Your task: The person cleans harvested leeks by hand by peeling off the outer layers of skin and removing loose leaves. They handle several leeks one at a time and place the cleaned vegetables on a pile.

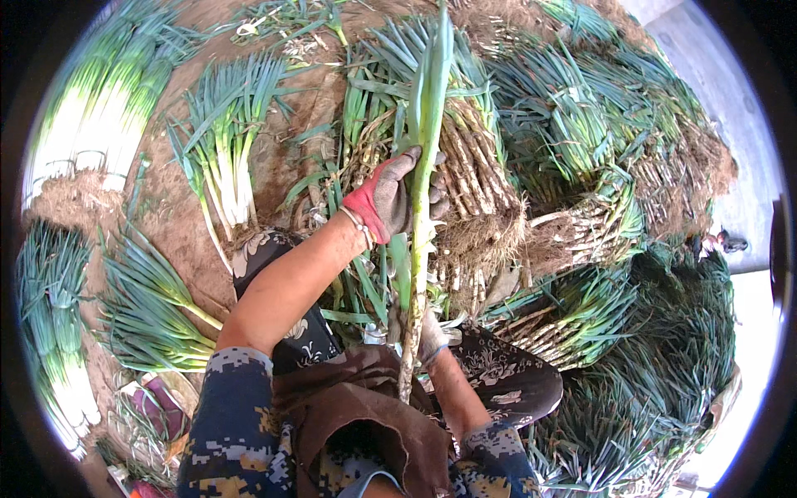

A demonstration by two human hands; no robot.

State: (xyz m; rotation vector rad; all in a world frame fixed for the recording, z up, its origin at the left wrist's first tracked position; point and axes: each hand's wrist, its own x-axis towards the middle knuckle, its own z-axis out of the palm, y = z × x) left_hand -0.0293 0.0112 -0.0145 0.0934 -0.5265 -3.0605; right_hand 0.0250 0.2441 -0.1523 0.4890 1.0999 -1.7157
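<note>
A single long Welsh onion (421, 211) stands out in front of my body, its green leaves away from me and its soil-stained white end near my lap. My left hand (392, 193), in a grey work glove with a red cuff, is closed around its green upper stem. Torn sheath pieces stick out from the middle of the stalk. Lower down, my gloved right hand (431, 333) is behind the stalk and partly hidden by it. A loose green leaf strip (399, 271) reaches down to its fingers; whether they grip it is unclear.
Unpeeled onions with soil and roots (476, 155) lie ahead, and a large heap (647, 373) is at right. Clean white-stemmed onions (227, 143) rest on the earthen floor (187, 249) at left. Tied bundles (93, 106) stand at far left.
</note>
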